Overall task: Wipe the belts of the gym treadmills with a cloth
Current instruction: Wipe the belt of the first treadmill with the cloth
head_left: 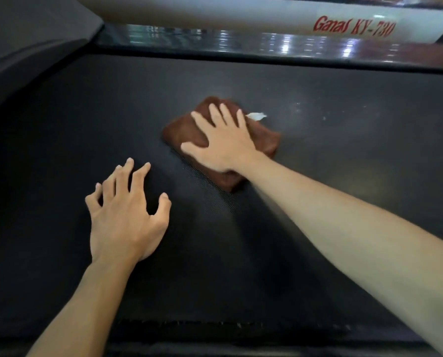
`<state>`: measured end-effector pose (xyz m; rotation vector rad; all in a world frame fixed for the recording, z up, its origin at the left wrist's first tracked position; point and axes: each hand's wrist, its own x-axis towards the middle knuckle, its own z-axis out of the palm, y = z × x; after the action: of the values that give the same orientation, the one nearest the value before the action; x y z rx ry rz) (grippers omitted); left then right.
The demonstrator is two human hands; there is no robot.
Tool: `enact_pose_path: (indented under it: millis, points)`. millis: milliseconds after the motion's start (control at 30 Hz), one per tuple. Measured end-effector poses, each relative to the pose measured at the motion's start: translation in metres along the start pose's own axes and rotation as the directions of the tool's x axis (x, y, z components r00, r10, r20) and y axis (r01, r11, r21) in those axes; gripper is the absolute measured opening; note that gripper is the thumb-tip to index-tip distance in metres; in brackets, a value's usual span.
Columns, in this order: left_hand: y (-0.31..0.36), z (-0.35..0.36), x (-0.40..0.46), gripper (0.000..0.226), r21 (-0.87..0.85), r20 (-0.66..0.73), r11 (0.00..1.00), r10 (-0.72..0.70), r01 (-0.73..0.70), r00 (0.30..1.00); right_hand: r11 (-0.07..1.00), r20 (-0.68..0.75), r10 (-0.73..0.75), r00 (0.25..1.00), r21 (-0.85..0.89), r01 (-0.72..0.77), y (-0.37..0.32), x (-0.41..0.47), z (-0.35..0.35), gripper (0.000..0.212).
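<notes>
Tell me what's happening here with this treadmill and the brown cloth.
A person is wiping the black treadmill belt. The right hand presses flat on a folded brown cloth mid-belt. The left hand rests its spread, bent fingers on the belt nearer the person. Pale specks dot the belt right of the cloth.

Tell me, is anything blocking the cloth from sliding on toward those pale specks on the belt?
Nothing solid. The right hand presses flat on the brown cloth, and only a small white scrap lies at its far edge, on the dark belt. The left hand is off to the other side.
</notes>
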<state>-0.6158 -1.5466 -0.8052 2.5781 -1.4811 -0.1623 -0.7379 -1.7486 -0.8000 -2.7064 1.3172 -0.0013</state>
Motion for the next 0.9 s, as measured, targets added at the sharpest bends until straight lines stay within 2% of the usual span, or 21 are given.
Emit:
enact_pose_path:
  millis: [67,100,167,267,367,433,500,567,633,700,800,833,900]
  points:
    - [0.001,-0.001,0.000,0.071,0.013,0.008,1.000,-0.002,0.002,1.000,0.993,-0.035,-0.116,0.993,0.017,0.116,-0.005,-0.047,0.006,0.088]
    - [0.001,-0.001,-0.001,0.071,0.015,0.008,1.000,-0.004,0.004,1.000,0.994,-0.043,-0.106,0.993,0.020,0.107,-0.002,-0.068,0.008,0.089]
    - [0.000,-0.002,0.000,0.072,0.004,0.007,1.000,-0.004,0.004,1.000,0.999,-0.033,0.039,0.999,-0.005,-0.040,0.013,-0.083,0.007,0.090]
    - [-0.001,-0.001,0.000,0.073,-0.005,0.006,1.000,0.012,-0.012,1.000,0.954,-0.016,0.298,0.954,-0.020,-0.299,0.037,-0.038,-0.003,0.092]
    - [-0.004,0.001,-0.001,0.072,-0.013,-0.004,1.000,0.014,-0.014,1.000,0.922,-0.002,0.386,0.922,0.013,-0.386,0.047,0.028,-0.012,0.095]
    - [-0.004,0.002,0.000,0.072,-0.016,-0.004,1.000,0.017,-0.017,1.000,0.947,0.009,0.321,0.947,0.009,-0.321,0.038,0.053,-0.011,0.092]
    - [-0.003,0.001,0.002,0.072,-0.014,0.005,1.000,0.013,-0.013,1.000,0.989,0.022,0.147,0.989,-0.006,-0.147,0.018,0.049,-0.009,0.088]
    - [-0.002,0.000,0.002,0.072,0.000,0.023,1.000,0.008,-0.008,1.000,1.000,0.015,-0.013,1.000,0.003,0.012,0.005,0.018,-0.005,0.085]
    - [-0.001,-0.001,0.001,0.072,0.002,0.019,1.000,0.003,-0.003,1.000,0.999,-0.013,-0.044,0.999,-0.003,0.044,0.013,-0.018,0.002,0.085]
    - [-0.002,-0.001,0.001,0.072,-0.012,0.005,1.000,0.007,-0.007,1.000,0.995,-0.029,0.098,0.995,-0.014,-0.098,0.036,-0.033,0.002,0.089]
    - [-0.002,0.000,0.001,0.072,-0.018,0.005,1.000,0.020,-0.020,1.000,0.926,-0.010,0.378,0.926,0.001,-0.378,0.073,0.004,-0.012,0.093]
    - [-0.003,0.001,0.001,0.072,-0.022,0.002,1.000,0.020,-0.020,1.000,0.905,-0.001,0.425,0.905,0.016,-0.425,0.079,0.024,-0.019,0.094]
    - [-0.004,0.001,0.001,0.073,-0.032,0.003,0.999,0.019,-0.019,1.000,0.903,0.015,0.428,0.904,0.045,-0.428,0.078,0.058,-0.024,0.095]
